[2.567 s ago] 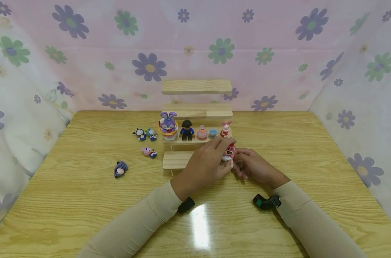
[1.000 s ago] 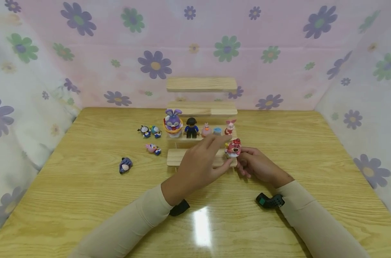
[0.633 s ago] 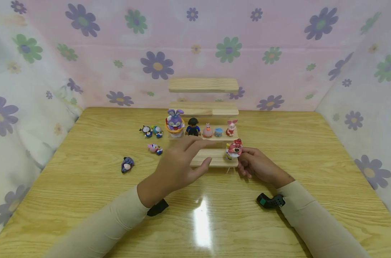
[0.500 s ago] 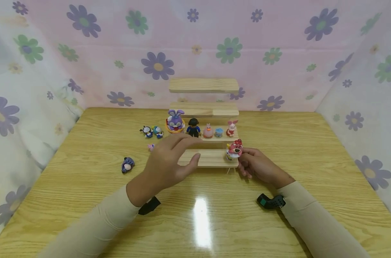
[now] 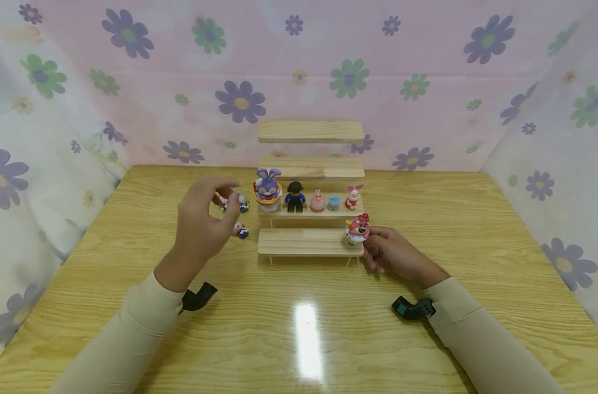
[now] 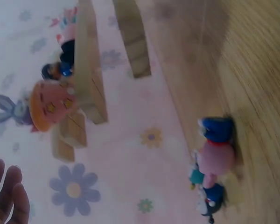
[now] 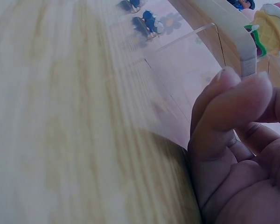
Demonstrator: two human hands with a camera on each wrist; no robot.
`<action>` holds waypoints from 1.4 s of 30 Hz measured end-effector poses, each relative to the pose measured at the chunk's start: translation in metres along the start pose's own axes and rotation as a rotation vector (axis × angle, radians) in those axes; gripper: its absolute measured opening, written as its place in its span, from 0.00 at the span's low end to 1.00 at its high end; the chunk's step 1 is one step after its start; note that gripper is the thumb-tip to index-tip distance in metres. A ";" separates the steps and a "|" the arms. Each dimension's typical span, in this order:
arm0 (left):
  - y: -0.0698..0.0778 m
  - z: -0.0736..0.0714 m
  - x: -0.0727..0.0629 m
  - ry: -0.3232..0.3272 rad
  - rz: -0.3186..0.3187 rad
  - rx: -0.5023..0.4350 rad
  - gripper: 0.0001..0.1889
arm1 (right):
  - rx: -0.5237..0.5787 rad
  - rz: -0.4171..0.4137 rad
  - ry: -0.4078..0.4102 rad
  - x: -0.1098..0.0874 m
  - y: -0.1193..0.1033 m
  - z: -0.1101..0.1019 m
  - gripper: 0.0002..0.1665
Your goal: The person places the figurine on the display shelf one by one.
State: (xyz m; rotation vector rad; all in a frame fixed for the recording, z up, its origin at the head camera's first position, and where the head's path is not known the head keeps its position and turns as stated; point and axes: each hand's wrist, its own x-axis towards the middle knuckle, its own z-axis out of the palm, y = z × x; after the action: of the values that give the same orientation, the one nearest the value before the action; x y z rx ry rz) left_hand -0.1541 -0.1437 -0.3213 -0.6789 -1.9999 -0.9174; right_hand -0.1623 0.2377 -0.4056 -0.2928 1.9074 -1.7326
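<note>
My left hand is raised over the left side of the table, thumb and fingers bent apart with nothing between them. Behind it lie small penguin-like figurines and a pink figurine in blue, partly covered; in the left wrist view the pink figurine lies on its side. My right hand stays at the right end of the lowest shelf step, fingers loosely curled, close beside a pink bear figurine standing there. Whether the fingers touch the shelf is unclear.
The tiered wooden shelf stands mid-table. Its second step carries a purple rabbit figurine, a dark-haired toy man, a pink duck, a small blue figurine and a pink piglet. Floral cloth hangs behind.
My left hand has let go of the bear figurine and moved left across the shelf to the loose figurines. The grey-blue donkey figurine is now hidden behind it. My right hand has barely moved.
</note>
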 end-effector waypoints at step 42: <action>-0.090 0.036 -0.017 -0.783 -0.574 0.373 0.27 | -0.019 0.004 0.015 0.001 0.003 -0.002 0.16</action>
State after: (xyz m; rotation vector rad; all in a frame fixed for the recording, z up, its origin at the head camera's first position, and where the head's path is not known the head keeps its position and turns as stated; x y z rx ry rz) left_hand -0.2260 -0.1705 -0.3823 -0.2492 -3.0681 -0.5805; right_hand -0.1635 0.2395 -0.4091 -0.2835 1.9347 -1.7197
